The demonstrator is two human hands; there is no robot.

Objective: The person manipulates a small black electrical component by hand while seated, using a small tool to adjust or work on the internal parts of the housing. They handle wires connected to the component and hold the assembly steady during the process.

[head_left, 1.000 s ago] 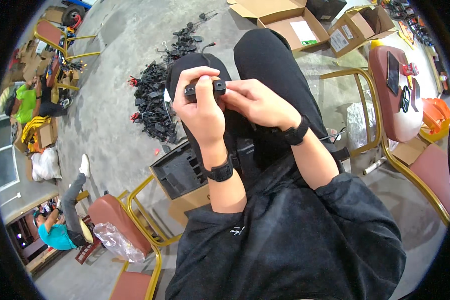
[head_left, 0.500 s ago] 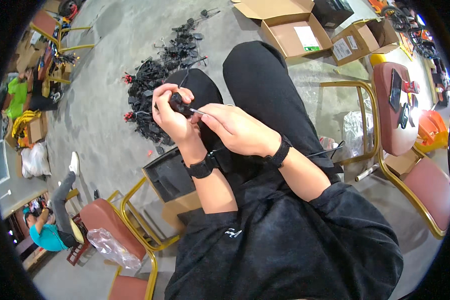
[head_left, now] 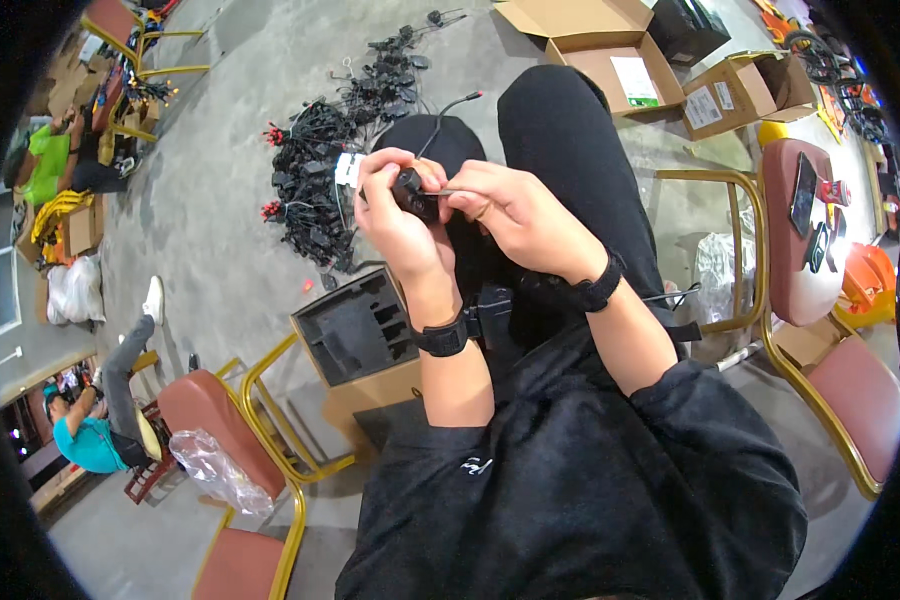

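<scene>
My left hand (head_left: 400, 232) is closed around a small black device (head_left: 415, 194), held above my lap. A short black cable (head_left: 436, 128) with a red tip sticks up from beside the device. Between the fingertips of my right hand (head_left: 535, 225) is a thin metal-shafted tool (head_left: 449, 192); its far end meets the device's right side. The tool's handle is hidden in that hand, so its exact kind cannot be made out. A white tag (head_left: 348, 170) shows just left of my left hand. Both wrists wear black straps.
Beyond my left hand, a heap of black cabled adapters (head_left: 315, 165) lies on the floor. A box with black foam (head_left: 355, 325) sits left of my lap. Open cartons (head_left: 610, 60) stand ahead. Chairs (head_left: 220, 445) flank me; a phone (head_left: 803, 195) lies on the right one. Two people are at left.
Both hands, with the device and tool, appear farther right and slightly higher in view. The device is turned somewhat, the white tag has come into view, and more of the foam box shows.
</scene>
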